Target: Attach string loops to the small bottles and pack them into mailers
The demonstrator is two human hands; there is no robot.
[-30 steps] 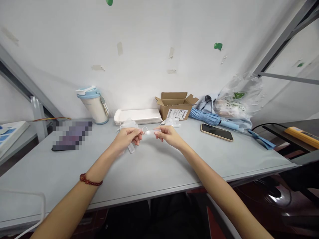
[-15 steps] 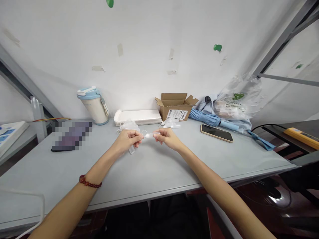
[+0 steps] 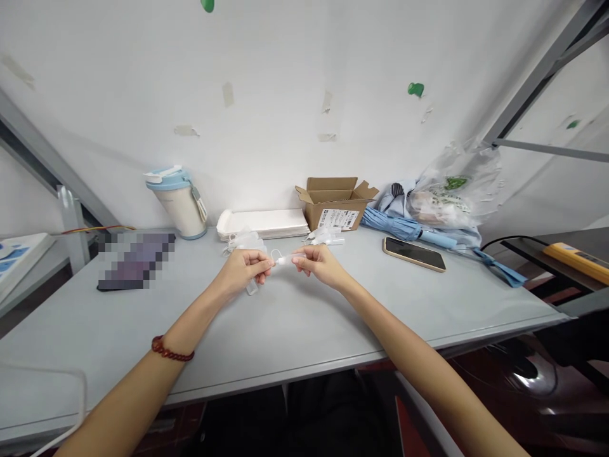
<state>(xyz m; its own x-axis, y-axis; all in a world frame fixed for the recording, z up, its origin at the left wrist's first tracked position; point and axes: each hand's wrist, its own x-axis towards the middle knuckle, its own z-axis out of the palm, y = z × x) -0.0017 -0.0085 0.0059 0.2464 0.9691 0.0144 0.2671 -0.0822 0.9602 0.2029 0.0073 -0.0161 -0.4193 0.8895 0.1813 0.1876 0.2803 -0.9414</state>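
Between my two hands is a small translucent plastic bottle (image 3: 284, 259) with a narrow white neck and a thin white loop arching above it. My right hand (image 3: 320, 263) is closed in a pinch on its body, covering much of it. At the neck end, the thumb and fingers of my left hand (image 3: 245, 269) are pinched together on the tip, which they hide. Behind my left hand lies a heap of similar translucent bottles (image 3: 246, 240); one separate bottle (image 3: 252, 287) pokes out below the hand. Several more translucent bottles (image 3: 328, 237) lie behind my right hand.
A brown cardboard box (image 3: 340, 203) stands open at the wall, beside a stack of white trays (image 3: 266, 223). To the left are a tumbler (image 3: 177, 203) and a dark tablet-like device (image 3: 137, 259). On the right lie a phone (image 3: 413, 254), a blue umbrella (image 3: 404, 230) and a plastic bag (image 3: 451, 190).
Both hands have dipped slightly since one second ago, the bottle still between them. My left fingers have closed nearer to the neck's tip. Over the last half second almost nothing has moved.
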